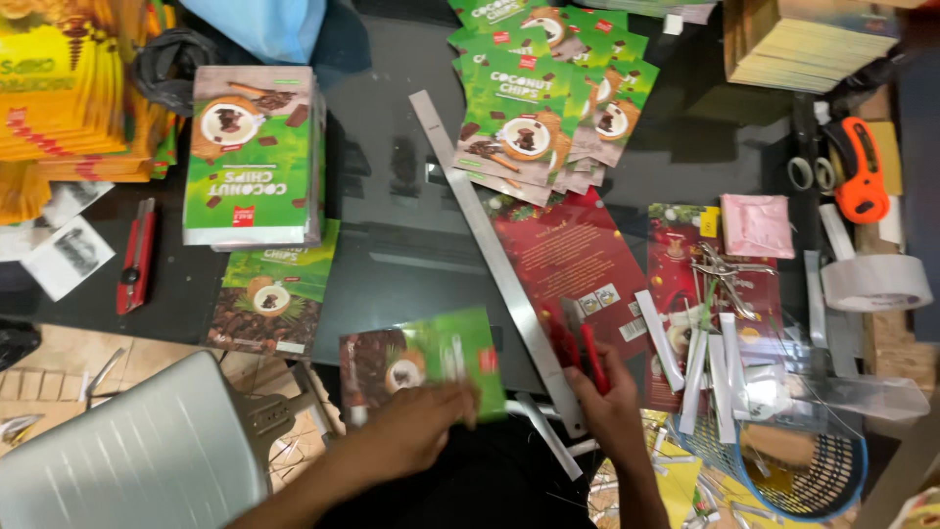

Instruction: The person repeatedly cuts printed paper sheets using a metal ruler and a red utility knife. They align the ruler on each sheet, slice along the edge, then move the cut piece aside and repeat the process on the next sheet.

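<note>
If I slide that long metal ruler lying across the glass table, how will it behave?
The long flat silver metal ruler looks thin yet rigid, so it should probably move as one stiff piece. On the smooth dark glass table it may slide easily and pivot. Its near end lies beside the right hand, which holds a red cutter.

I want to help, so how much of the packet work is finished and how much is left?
Looks done: a neat stack of green packets stands at the left. In hand: the left hand holds one green packet, blurred, and the right hand grips a red cutter beside the long metal ruler. Probably left: the loose fan of green packets further back. How many remain I cannot tell.
</note>
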